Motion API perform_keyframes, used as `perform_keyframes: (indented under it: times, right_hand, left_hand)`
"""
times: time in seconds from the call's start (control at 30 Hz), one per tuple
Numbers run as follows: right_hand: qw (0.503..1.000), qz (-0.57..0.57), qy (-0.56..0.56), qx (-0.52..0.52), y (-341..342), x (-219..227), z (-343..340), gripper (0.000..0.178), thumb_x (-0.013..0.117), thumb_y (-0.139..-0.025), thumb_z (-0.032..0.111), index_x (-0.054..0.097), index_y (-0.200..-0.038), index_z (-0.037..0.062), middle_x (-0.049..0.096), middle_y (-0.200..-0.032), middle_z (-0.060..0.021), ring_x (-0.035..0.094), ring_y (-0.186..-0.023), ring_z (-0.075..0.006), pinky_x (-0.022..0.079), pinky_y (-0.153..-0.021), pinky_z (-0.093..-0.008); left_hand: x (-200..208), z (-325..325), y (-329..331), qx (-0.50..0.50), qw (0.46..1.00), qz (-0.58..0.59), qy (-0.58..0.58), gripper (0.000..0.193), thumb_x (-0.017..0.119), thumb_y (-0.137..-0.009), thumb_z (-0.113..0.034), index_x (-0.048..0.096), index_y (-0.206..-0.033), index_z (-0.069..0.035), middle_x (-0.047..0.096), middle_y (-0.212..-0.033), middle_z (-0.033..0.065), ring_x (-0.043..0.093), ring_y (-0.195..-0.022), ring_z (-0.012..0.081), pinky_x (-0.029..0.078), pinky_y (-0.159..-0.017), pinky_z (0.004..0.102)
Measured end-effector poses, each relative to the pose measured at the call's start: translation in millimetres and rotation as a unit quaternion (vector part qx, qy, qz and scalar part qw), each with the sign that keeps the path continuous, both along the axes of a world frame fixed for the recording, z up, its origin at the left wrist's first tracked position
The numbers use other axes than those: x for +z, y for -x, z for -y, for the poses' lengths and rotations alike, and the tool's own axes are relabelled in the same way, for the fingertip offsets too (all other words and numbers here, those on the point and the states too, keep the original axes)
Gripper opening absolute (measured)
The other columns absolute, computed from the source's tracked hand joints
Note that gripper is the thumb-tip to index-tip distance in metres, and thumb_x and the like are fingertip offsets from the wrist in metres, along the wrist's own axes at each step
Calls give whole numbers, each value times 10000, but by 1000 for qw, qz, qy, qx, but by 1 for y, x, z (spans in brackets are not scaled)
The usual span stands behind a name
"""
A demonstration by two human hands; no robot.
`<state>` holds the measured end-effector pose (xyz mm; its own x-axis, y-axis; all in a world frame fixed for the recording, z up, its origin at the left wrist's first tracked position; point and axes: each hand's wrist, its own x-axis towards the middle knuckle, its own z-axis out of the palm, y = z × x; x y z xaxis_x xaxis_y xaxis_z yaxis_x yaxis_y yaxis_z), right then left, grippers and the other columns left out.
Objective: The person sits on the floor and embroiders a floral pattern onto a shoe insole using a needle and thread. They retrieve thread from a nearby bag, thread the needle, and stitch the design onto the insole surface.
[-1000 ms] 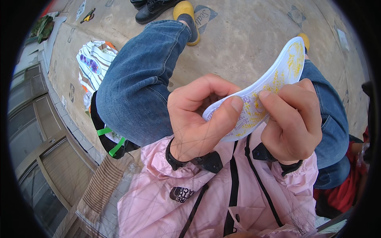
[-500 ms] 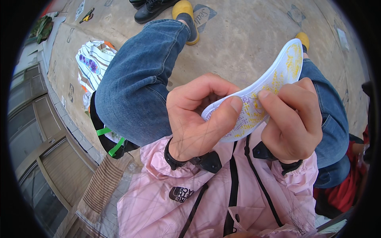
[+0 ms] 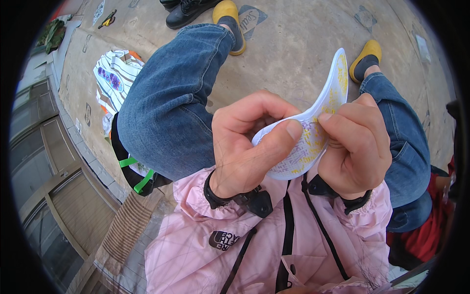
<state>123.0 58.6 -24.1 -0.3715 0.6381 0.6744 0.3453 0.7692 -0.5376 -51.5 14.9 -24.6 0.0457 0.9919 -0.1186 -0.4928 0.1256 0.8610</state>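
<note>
A white insole (image 3: 301, 156) with yellow and purple stitching is held up in front of my chest, bent sharply near its middle. My left hand (image 3: 249, 147) is closed round its near end, the thumb flat on the stitched face. My right hand (image 3: 360, 144) pinches it at the bend, the index fingertip pressed on the stitched face; the right thumb is mostly hidden. Whether a needle sits between the right fingers cannot be made out. A second insole with purple flowers (image 3: 110, 78) lies on a striped cloth (image 3: 125, 63) to the left.
My jeans-covered knees (image 3: 166, 108) spread to both sides. Yellow-handled scissors (image 3: 107, 19) lie on the floor covering (image 3: 293, 63) at the far left. Dark shoes (image 3: 188, 14) stand ahead. A black item with green straps (image 3: 142, 179) rests beside my left thigh; red cloth (image 3: 426, 230) is at the right.
The insole has bent more sharply, its far end swinging left and upright. My right hand has shifted slightly left, and a thin metal glint by its fingertip no longer shows. My right foot is uncovered.
</note>
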Motion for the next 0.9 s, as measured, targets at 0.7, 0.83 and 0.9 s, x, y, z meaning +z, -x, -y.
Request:
perform_keyframes:
  times: [0.7, 0.83, 0.9]
  right_hand:
    - [999, -16, 11, -36, 9, -2, -3, 330, 638, -537, -92, 628, -859, -20, 570, -785, -132, 554, -633, -285, 447, -528, -350]
    - [997, -16, 56, -40, 5, 4, -9, 180, 658, -701, -101, 603, -849, -14, 576, -791, -126, 569, -663, -279, 467, -577, -330]
    - [996, -13, 85, -34, -1, 6, -11, 127, 664, -779, -90, 589, -850, -14, 576, -792, -120, 573, -682, -273, 469, -603, -313]
  left_hand:
    - [2, -2, -6, 9, 999, -30, 13, 207, 706, -866, -74, 626, -1001, 60, 677, -890, 72, 608, -794, 71, 488, -699, 213]
    - [0, -5, -4, 30, 994, -104, -26, 243, 739, -836, -59, 619, -1005, 68, 679, -893, 71, 612, -777, 69, 498, -678, 209]
    - [2, -4, -4, 42, 994, -102, -19, 248, 742, -834, -61, 620, -1007, 68, 680, -891, 73, 616, -780, 71, 504, -683, 213]
